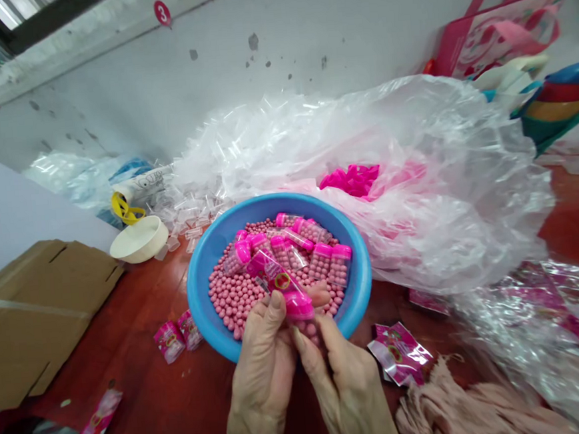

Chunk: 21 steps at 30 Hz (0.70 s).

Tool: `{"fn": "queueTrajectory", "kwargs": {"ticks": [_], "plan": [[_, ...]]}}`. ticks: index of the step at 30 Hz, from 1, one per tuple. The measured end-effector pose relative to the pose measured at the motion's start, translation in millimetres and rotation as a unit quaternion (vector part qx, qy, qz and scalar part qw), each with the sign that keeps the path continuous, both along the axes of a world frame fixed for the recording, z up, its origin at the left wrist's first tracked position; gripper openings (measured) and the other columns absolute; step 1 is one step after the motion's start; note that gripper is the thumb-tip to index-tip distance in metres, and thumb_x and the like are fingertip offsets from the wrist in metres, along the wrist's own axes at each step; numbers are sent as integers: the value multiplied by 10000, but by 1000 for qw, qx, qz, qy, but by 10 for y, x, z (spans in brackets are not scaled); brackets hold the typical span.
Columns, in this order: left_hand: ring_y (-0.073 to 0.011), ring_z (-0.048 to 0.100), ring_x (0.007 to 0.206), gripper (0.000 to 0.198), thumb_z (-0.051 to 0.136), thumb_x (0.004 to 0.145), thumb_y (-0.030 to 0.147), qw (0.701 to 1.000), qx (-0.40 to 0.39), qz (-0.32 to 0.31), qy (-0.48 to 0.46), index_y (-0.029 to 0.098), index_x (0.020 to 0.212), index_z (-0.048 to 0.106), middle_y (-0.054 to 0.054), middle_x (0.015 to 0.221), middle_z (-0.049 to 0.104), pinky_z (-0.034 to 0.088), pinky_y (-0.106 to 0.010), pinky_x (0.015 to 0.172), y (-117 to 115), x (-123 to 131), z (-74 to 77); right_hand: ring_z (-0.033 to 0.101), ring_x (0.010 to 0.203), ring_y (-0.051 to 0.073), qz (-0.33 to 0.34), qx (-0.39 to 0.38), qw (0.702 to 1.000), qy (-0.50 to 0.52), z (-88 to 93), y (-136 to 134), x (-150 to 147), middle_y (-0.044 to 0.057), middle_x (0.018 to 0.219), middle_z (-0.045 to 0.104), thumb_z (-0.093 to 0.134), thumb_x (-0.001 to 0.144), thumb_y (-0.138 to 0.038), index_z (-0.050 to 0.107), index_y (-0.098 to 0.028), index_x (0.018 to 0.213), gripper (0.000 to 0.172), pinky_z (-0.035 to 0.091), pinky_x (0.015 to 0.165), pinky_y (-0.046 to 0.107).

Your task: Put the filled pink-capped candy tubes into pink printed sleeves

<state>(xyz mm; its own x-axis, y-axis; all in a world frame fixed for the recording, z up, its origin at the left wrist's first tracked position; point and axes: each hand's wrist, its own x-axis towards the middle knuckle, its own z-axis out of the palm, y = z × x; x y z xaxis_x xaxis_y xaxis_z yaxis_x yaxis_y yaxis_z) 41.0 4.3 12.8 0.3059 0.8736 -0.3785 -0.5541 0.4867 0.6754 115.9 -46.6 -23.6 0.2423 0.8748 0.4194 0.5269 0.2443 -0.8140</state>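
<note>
Our left hand [263, 359] and right hand [344, 366] grip a jar [300, 306] between them; just beyond, a tub [197, 284] holds beads [235, 295] and more jars [341, 266].

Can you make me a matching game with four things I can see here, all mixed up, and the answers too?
1. Basin
2. Loose beads
3. Right hand
4. Cardboard

A. brown, at the left
B. holding a pink-lidded jar
C. blue
D. pink and round

Pairs: 1-C, 2-D, 3-B, 4-A
</note>
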Motion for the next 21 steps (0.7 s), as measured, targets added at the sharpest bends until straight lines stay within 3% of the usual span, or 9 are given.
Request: {"fn": "queueTrajectory", "kwargs": {"ticks": [3,6,10,14,18,21], "plan": [[-274,691,807,282,771,656,430,999,41,-26,4,150,693,766,-119,795,755,541,-373,748,-4,0,-7,669,581,161,6,35,999,-11,-8,-17,-11,56,732,695,385,956,-180,565,-133,1028,200,497,556,209],[-240,683,729,279,735,707,405,995,66,-79,13,132,657,762,-145,849,756,536,-337,686,-1,-31,-24,670,590,149,19,9,1000,23,30,-58,45,40,732,699,420,952,-202,573,-140,1061,198,491,554,185],[-207,667,648,230,769,677,362,989,88,-114,32,135,708,774,-142,845,762,509,-296,612,4,-111,-54,554,478,104,76,-55,987,130,93,-103,165,-33,604,592,459,932,-302,625,-195,889,202,421,482,175],[-244,682,722,222,773,673,343,989,96,-108,33,147,778,782,-129,804,766,516,-319,661,-9,-133,-66,425,475,79,159,-149,942,254,125,-80,228,-58,558,478,470,912,-368,591,-189,755,266,335,453,184],[-225,683,759,157,671,788,269,992,82,-68,60,164,809,786,-108,787,766,516,-315,724,-79,-69,-53,412,489,81,114,-166,954,222,116,-74,193,-57,570,455,464,910,-385,557,-184,741,278,307,456,196],[-217,681,786,168,644,814,260,994,70,-56,64,177,850,785,-99,784,765,508,-310,769,-164,-48,-37,488,471,95,87,-147,967,188,126,-118,161,-43,565,525,455,912,-383,598,-190,795,267,347,456,198]]}}
